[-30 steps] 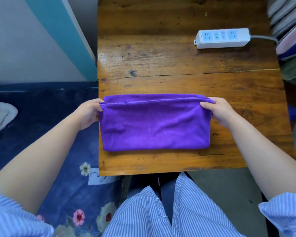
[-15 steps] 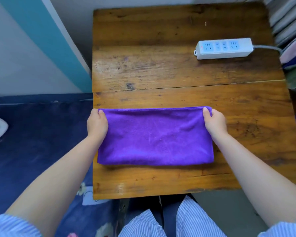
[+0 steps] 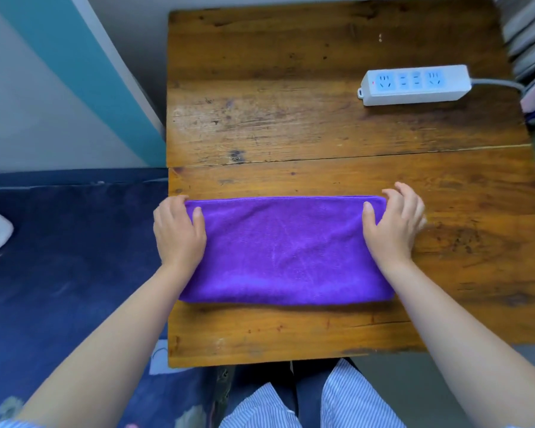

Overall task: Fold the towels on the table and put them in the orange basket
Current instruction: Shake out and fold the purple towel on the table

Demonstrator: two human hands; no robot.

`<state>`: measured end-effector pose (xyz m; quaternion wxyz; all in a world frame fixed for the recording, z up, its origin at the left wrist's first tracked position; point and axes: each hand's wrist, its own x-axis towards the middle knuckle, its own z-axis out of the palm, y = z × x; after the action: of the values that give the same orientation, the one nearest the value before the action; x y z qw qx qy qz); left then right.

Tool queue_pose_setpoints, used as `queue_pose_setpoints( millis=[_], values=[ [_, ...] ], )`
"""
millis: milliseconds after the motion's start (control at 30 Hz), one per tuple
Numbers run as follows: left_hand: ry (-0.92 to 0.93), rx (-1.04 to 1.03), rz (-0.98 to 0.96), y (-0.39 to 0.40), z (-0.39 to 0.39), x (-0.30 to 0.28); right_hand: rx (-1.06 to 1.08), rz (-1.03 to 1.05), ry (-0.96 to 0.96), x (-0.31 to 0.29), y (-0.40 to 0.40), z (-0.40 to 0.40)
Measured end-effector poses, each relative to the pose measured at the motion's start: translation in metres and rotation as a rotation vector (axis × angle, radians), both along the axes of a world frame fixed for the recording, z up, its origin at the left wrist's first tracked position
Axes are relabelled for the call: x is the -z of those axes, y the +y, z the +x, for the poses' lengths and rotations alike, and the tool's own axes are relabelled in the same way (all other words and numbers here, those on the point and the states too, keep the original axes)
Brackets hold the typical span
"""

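Purple towel (image 3: pixel 286 251) flat; left hand (image 3: pixel 178 233), right hand (image 3: pixel 394 225) rest open on ends.

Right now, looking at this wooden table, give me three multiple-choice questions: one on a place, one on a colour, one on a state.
1. Where does the white power strip lie on the wooden table?
A near left
B far right
C centre

2. What colour is the folded microfibre towel?
A orange
B green
C purple

3. How does the towel lie?
A flat, folded into a long band
B crumpled in a heap
C hanging off the edge

Answers: B, it sits by the far right edge; C, the cloth is purple; A, the left hand and right hand rest at its ends.
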<state>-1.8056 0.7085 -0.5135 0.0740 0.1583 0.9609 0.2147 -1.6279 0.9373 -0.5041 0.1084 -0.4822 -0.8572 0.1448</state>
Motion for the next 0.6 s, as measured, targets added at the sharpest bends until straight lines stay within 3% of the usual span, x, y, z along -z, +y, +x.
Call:
queue_pose_setpoints(
  millis=[133, 233, 400, 600],
  values=[
    [0.116, 0.495, -0.010, 0.011, 0.041, -0.001, -0.537, 0.109, -0.036, 0.002, -0.056, -0.017],
    [-0.060, 0.556, -0.185, 0.028, 0.055, 0.011, -0.705, -0.044, -0.216, 0.014, -0.083, -0.033],
    [-0.085, 0.355, -0.374, 0.008, 0.034, 0.036, -0.616, -0.136, -0.324, 0.040, -0.062, -0.028],
    [-0.145, 0.185, -0.368, -0.025, 0.025, 0.030, -0.411, -0.118, -0.389, 0.034, -0.018, 0.017]
  ],
)
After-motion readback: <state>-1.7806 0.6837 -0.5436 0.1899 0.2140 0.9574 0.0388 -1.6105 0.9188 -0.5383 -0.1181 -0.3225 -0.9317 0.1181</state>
